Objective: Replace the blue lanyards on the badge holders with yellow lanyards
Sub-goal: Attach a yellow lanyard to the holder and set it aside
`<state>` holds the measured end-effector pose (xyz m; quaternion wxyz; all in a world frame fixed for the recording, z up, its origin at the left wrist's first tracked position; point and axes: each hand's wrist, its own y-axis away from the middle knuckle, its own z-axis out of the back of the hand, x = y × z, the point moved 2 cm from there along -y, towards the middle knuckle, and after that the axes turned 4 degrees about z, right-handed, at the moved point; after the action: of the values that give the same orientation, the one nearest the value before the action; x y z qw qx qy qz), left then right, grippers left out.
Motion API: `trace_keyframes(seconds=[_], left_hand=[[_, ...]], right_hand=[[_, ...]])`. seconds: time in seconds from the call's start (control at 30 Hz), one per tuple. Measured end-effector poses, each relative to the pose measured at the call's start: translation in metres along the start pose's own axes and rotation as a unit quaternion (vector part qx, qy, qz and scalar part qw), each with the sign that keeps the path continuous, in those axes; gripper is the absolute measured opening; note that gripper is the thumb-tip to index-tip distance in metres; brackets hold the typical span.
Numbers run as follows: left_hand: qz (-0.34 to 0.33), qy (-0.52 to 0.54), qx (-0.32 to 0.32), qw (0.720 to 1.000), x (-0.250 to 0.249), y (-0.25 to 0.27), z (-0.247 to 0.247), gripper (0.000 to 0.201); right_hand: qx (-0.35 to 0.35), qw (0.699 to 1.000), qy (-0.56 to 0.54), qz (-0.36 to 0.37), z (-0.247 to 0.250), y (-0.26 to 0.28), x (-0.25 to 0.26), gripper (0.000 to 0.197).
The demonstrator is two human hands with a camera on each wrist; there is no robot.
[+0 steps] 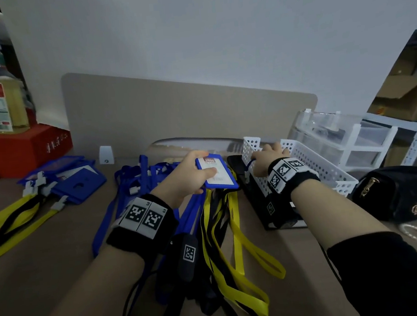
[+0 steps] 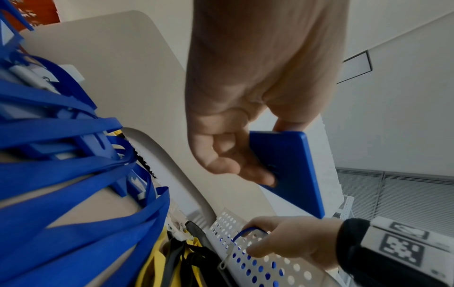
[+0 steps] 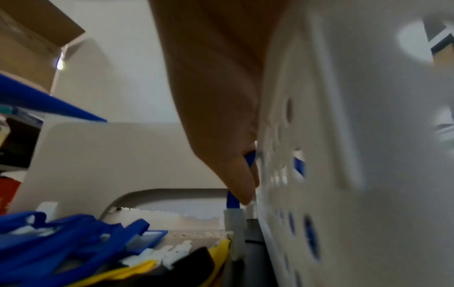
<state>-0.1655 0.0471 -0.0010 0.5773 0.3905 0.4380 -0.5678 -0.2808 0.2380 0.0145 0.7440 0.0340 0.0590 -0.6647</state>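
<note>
My left hand (image 1: 204,177) grips a blue badge holder (image 1: 216,172) above the table, thumb on its white card face; the left wrist view shows the fingers (image 2: 245,170) curled behind its blue back (image 2: 292,174). To its right, my right hand (image 1: 261,157) pinches a blue lanyard (image 3: 232,202) at the left wall of a white perforated basket (image 1: 313,164). The lanyard's grey clip (image 3: 233,223) hangs outside that wall. Loose yellow lanyards (image 1: 237,245) lie under my forearms, and a heap of blue lanyards (image 1: 137,180) lies left of them.
Blue badge holders on yellow lanyards (image 1: 76,184) lie at the far left. A beige divider (image 1: 171,110) closes the back. A clear drawer unit (image 1: 341,138), a black pouch (image 1: 399,194) and a bracelet (image 1: 416,232) sit right. A red box (image 1: 21,149) carries a bottle (image 1: 1,102).
</note>
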Motion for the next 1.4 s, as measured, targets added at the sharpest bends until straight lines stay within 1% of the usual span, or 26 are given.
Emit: trace_keyframes(seconds=[0.07,0.13,0.2,0.23,0.27,0.3,0.37,0.4,0.47,0.53,0.57,0.6,0.63,0.67,0.7,0.77,0.8,0.87,0.93,1.03,1.1,1.17,1.27,1.33,1.4], left_hand=[[0.000,-0.001,0.000,1.000,0.000,0.000,0.001,0.048],[0.000,-0.002,0.003,1.000,0.000,0.000,0.001,0.047],[0.001,-0.003,0.004,1.000,0.000,0.000,0.001,0.047],[0.001,-0.003,0.004,1.000,0.000,0.000,0.001,0.047],[0.002,-0.003,0.004,1.000,0.000,0.000,0.000,0.047],[0.003,-0.003,0.003,1.000,0.000,0.000,0.000,0.047],[0.003,-0.005,0.003,1.000,0.000,0.000,0.000,0.047],[0.005,-0.006,0.004,1.000,0.000,0.000,0.000,0.046],[0.012,-0.007,0.006,1.000,0.000,0.000,0.000,0.047],[0.021,-0.006,0.005,1.000,0.001,-0.001,0.000,0.049],[0.026,-0.006,0.003,1.000,0.002,-0.002,0.001,0.052],[0.032,-0.006,0.000,0.999,0.002,-0.003,0.002,0.054],[0.037,-0.004,-0.004,0.999,0.003,-0.004,0.004,0.057],[0.043,0.001,-0.011,0.999,0.004,-0.006,0.005,0.059],[0.049,0.009,-0.018,0.999,0.005,-0.007,0.007,0.063],[0.060,0.030,-0.030,0.997,0.006,-0.010,0.010,0.071],[0.066,0.038,-0.036,0.996,0.007,-0.011,0.012,0.074],[0.080,0.046,-0.052,0.994,0.008,-0.015,0.016,0.076],[0.094,0.052,-0.059,0.992,0.009,-0.020,0.021,0.071],[0.105,0.035,-0.048,0.993,0.014,-0.030,0.029,0.054],[0.112,0.030,-0.038,0.993,0.019,-0.035,0.033,0.050],[0.117,0.025,-0.037,0.992,0.023,-0.039,0.037,0.047],[0.129,0.024,-0.036,0.991,0.029,-0.041,0.040,0.042],[0.130,0.020,-0.040,0.991,0.031,-0.042,0.042,0.038],[0.127,0.013,-0.043,0.991,0.032,-0.042,0.043,0.029]], right_hand=[[-0.027,1.000,0.000,-0.005,0.000,-0.002,0.001,0.037],[-0.055,0.998,-0.014,-0.013,-0.002,-0.004,0.001,0.031],[-0.094,0.992,-0.083,-0.022,-0.001,-0.006,-0.003,0.032],[-0.115,0.982,-0.148,-0.026,0.000,-0.006,-0.006,0.034],[-0.132,0.966,-0.221,-0.038,0.001,-0.006,-0.010,0.038],[-0.151,0.943,-0.292,-0.049,0.003,-0.006,-0.015,0.039],[-0.178,0.898,-0.390,-0.097,0.010,-0.002,-0.025,0.040],[-0.177,0.880,-0.421,-0.129,0.011,-0.003,-0.032,0.041],[-0.158,0.852,-0.471,-0.164,0.012,-0.004,-0.044,0.042],[-0.129,0.838,-0.490,-0.201,0.010,0.002,-0.049,0.037],[-0.122,0.837,-0.487,-0.219,0.009,0.004,-0.050,0.040],[-0.119,0.846,-0.464,-0.234,0.008,0.006,-0.051,0.052],[-0.128,0.863,-0.426,-0.239,0.007,0.005,-0.051,0.065],[-0.141,0.876,-0.400,-0.231,0.007,0.005,-0.048,0.073],[-0.164,0.881,-0.391,-0.211,0.009,0.004,-0.044,0.074],[-0.209,0.882,-0.393,-0.154,0.015,0.003,-0.032,0.067],[-0.221,0.885,-0.389,-0.126,0.017,0.002,-0.025,0.061],[-0.229,0.904,-0.354,-0.066,0.021,0.000,-0.009,0.051],[-0.218,0.919,-0.329,-0.014,0.022,-0.005,0.008,0.040],[-0.169,0.931,-0.318,0.057,0.014,-0.017,0.034,0.023],[-0.124,0.936,-0.319,0.083,0.002,-0.028,0.050,0.018],[-0.079,0.948,-0.292,0.099,-0.011,-0.039,0.062,0.016],[0.002,0.973,-0.213,0.089,-0.031,-0.053,0.073,0.021],[0.052,0.981,-0.171,0.076,-0.043,-0.059,0.074,0.029],[0.082,0.984,-0.146,0.064,-0.051,-0.065,0.073,0.039]])
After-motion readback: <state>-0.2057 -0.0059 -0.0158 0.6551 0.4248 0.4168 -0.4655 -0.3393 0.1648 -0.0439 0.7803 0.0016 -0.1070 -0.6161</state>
